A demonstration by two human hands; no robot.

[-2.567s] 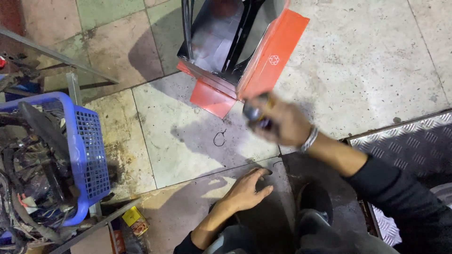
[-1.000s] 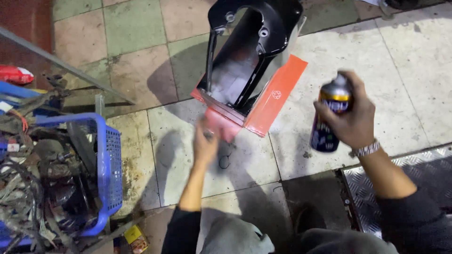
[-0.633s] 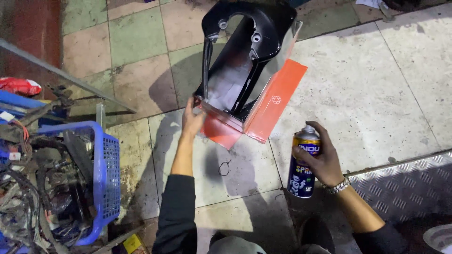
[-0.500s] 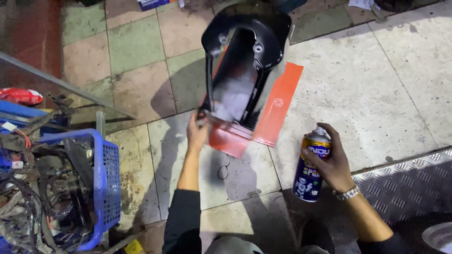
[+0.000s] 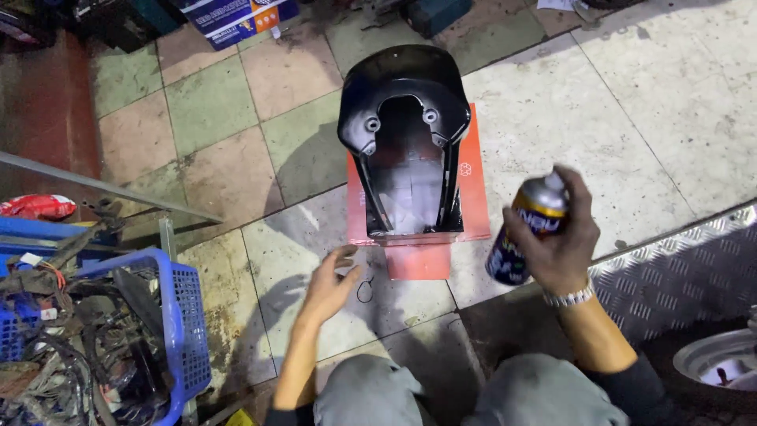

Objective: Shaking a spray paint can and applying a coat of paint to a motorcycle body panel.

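Gripping spray can (image 5: 527, 230) w/ right hand (image 5: 557, 233); blue basket (image 5: 183, 323) left, black fairing (image 5: 406, 142) ahead

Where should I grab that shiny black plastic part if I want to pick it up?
Probably by the two side rails of the black plastic part, low down near the red sheet it rests on, coming from the near end by the left hand. The rails are narrow and the middle is open, so fingers could wrap around them; the rounded top is wide and smooth.
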